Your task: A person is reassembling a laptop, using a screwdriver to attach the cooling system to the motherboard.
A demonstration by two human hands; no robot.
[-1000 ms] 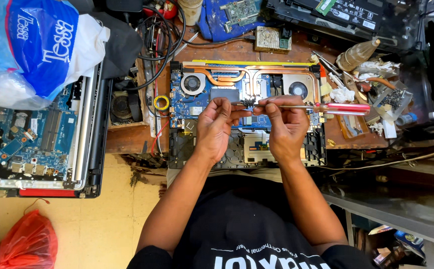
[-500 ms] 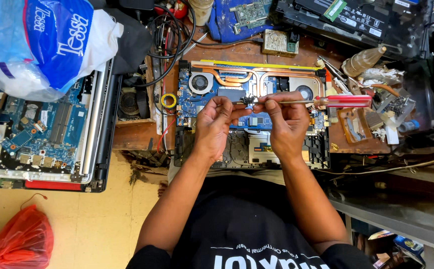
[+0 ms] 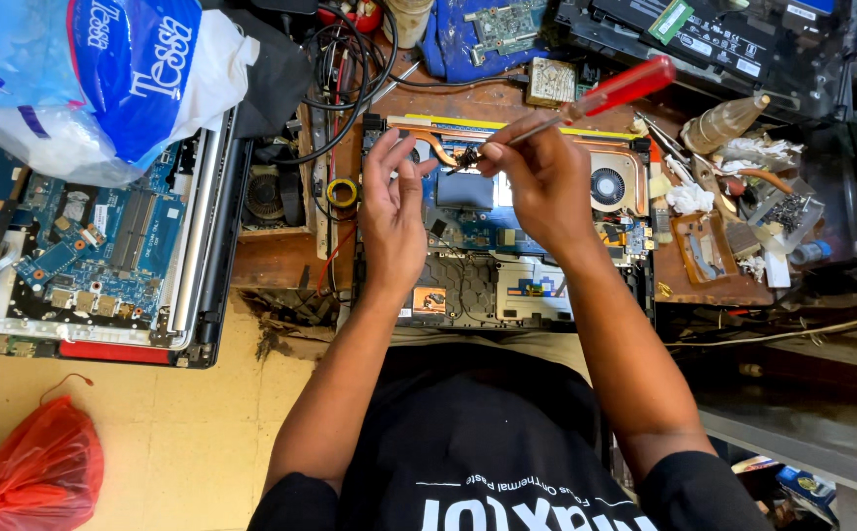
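An opened laptop (image 3: 507, 280) lies on the wooden bench, its blue motherboard, copper heat pipes (image 3: 438, 147) and a round fan (image 3: 608, 185) exposed. My right hand (image 3: 544, 182) grips a screwdriver with a red handle (image 3: 623, 88), its tip pointing down-left onto the board near the heat pipe. My left hand (image 3: 392, 211) hovers over the left part of the board with fingers spread and slightly curled, holding nothing I can make out.
A second opened laptop (image 3: 94, 246) lies at left under a blue-and-white plastic bag (image 3: 94, 74). Black cables (image 3: 345, 79), a yellow tape roll (image 3: 341, 192), loose circuit boards (image 3: 492, 25) and small parts clutter the bench. A red plastic bag (image 3: 40, 467) sits on the floor.
The screwdriver was held level between both hands; now my right hand alone holds it, tilted with the tip down on the board. My left hand has let go and opened.
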